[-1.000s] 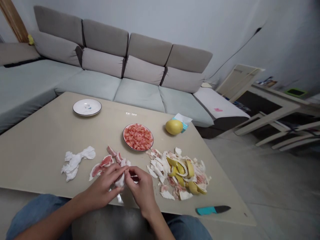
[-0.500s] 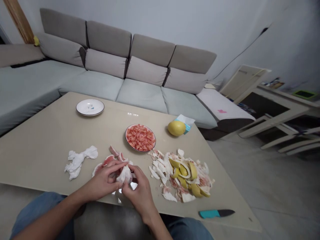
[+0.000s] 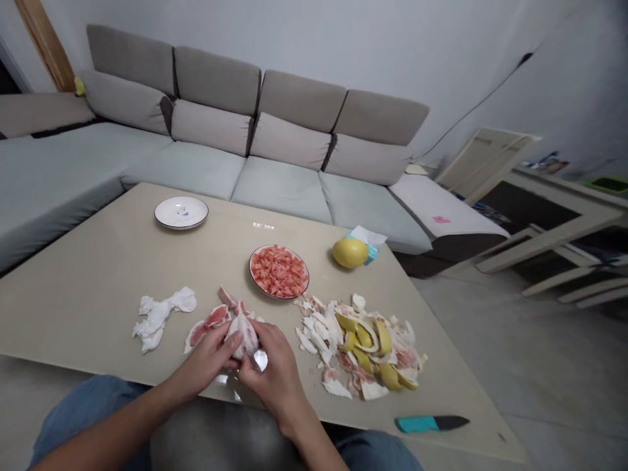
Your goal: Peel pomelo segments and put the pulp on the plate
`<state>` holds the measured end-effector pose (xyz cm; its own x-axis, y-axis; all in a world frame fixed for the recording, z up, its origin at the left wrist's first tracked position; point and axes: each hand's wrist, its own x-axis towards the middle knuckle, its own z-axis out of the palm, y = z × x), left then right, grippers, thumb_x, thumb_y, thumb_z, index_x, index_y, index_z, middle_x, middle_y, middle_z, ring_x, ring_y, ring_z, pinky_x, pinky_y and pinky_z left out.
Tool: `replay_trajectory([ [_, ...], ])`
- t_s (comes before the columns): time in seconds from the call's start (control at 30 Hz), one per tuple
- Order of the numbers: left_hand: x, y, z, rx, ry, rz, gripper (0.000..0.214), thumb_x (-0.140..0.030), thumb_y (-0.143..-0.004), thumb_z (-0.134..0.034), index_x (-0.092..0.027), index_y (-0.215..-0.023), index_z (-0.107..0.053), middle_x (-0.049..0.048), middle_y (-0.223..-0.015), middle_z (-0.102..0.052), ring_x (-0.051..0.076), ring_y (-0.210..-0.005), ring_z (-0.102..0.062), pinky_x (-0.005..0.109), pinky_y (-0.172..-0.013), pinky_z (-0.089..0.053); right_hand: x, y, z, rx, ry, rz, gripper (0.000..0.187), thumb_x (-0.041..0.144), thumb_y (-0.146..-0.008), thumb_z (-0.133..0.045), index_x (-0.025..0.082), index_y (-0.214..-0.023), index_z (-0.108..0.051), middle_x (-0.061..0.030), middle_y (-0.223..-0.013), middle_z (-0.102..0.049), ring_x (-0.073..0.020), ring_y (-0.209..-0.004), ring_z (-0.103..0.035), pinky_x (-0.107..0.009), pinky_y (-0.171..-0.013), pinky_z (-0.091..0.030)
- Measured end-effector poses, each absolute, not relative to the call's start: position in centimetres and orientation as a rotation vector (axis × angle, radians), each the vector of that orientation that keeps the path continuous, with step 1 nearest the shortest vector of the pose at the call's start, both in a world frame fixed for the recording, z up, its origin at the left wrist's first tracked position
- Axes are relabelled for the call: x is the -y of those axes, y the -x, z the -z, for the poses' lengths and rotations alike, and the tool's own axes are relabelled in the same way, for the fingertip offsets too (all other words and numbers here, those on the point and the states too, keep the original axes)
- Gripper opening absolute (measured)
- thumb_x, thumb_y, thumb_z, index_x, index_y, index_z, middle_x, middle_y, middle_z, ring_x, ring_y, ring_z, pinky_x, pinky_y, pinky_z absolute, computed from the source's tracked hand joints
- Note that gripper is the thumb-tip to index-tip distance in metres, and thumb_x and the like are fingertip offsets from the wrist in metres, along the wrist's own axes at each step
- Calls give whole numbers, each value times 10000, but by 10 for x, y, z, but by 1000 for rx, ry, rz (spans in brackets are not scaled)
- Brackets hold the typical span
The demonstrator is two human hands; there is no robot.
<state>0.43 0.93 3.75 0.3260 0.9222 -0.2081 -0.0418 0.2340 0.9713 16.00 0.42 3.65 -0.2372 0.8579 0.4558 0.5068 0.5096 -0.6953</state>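
Note:
Between my two hands is a pomelo segment (image 3: 243,331) with pale, whitish skin and faint pink showing through. My left hand (image 3: 210,361) grips its left side, thumb on top. The fingers of my right hand (image 3: 275,367) are closed on its right side. Just beyond and left of my hands lie more pink pomelo segments (image 3: 216,316), partly covered by my left hand. Past them, a dark-rimmed plate (image 3: 254,281) holds a heap of pink pomelo flesh pieces (image 3: 279,271).
Right of my hands is a pile of yellow and white peel (image 3: 362,350). Near the front edge lies a knife (image 3: 432,423) with a teal handle. A yellow fruit (image 3: 350,252) rests by a tissue pack (image 3: 373,247). Crumpled white tissue (image 3: 159,317) and a white plate (image 3: 181,213) are left.
The left fingers have shifted lower along the pomelo segment, and more of its pink-tinged side now shows. The whole view has moved slightly; the table items stay in place.

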Motion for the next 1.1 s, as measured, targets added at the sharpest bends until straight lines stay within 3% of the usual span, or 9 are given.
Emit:
replay_trajectory([
  [0.27,-10,-1,-40,-950,-949,-773,537,-535,-885,-540,-211,-1313,-562,87,-1075,-711,253,-936,-683,406,-780,-590,-2,-174,-36,1883,1093,-836,667,20,-664,-605,227,-1295,-540,-83,-1152,-638,-232,-1010,-607,-346,-860,-528],
  [0.37,-9,-2,-42,-903,-980,-727,535,-528,-882,-550,-218,-1318,-561,84,-1095,-717,250,-952,-681,397,-804,-578,0,-177,-40,1842,1156,-931,515,128,-775,-661,233,-1268,-553,-70,-1130,-641,-215,-977,-610,-322,-840,-520],
  [0.53,-7,-3,-41,-956,-1073,-718,529,-527,-900,-507,-193,-1305,-572,94,-1110,-711,270,-990,-662,392,-806,-569,1,-168,-42,1955,1161,-768,280,193,-902,-533,211,-1176,-584,-83,-1073,-631,-225,-977,-584,-354,-871,-480],
  [0.7,-5,-5,-33,-1068,-1374,-879,458,-470,-940,-446,-197,-1273,-601,87,-1181,-682,289,-1165,-563,449,-1045,-423,-2,-164,-35,1973,1170,-649,200,201,-859,-520,197,-1038,-610,-60,-891,-615,-211,-785,-571,-311,-694,-473],
  [0.87,0,-9,-28,-1075,-1462,-896,435,-443,-961,-392,-182,-1232,-610,81,-1070,-708,271,-1070,-596,418,-1023,-428,-1,-164,-32,1936,1154,-631,229,160,-787,-537,193,-998,-620,-53,-852,-615,-203,-747,-568,-295,-668,-455],
  [1.1,2,-11,-26,-1016,-1566,-920,373,-371,-947,-419,-151,-1184,-605,90,-1143,-673,250,-1003,-591,385,-1029,-391,3,-168,-31,1981,1169,-648,277,129,-727,-568,181,-991,-636,-60,-847,-643,-209,-739,-590,-292,-655,-468],
])
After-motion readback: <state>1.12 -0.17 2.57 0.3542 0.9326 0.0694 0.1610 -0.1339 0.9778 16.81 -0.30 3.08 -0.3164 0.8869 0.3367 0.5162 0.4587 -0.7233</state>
